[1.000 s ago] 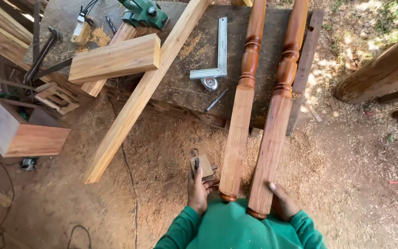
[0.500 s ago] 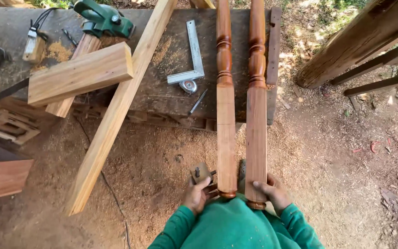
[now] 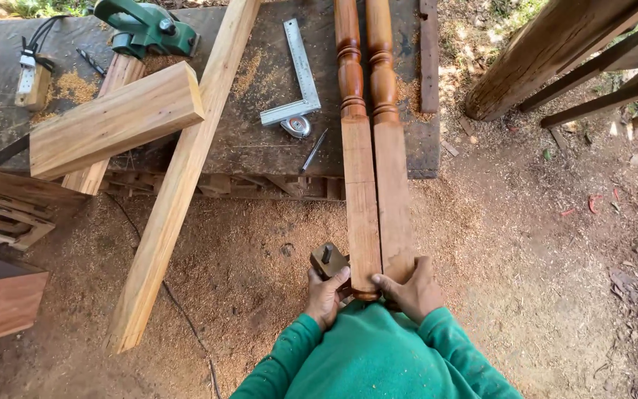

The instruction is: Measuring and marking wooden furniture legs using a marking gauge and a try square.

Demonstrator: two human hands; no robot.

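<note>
Both hands clamp the near ends of 2 reddish turned wooden posts (image 3: 371, 185): left hand (image 3: 326, 295) also pinching a small wooden block (image 3: 328, 260), right hand (image 3: 411, 290) wrapped. Far ends rest on the dark workbench (image 3: 260, 140). We'd keep the ends flush, probably.

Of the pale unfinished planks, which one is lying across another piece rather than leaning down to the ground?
The short thick block at left: it rests crosswise on another board, while the long plank slopes from bench to sawdust.

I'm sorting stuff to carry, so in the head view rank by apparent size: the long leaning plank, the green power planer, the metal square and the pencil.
1. long leaning plank
2. green power planer, partly cut off
3. metal square, close to the planer, so unsure
4. pencil
</note>
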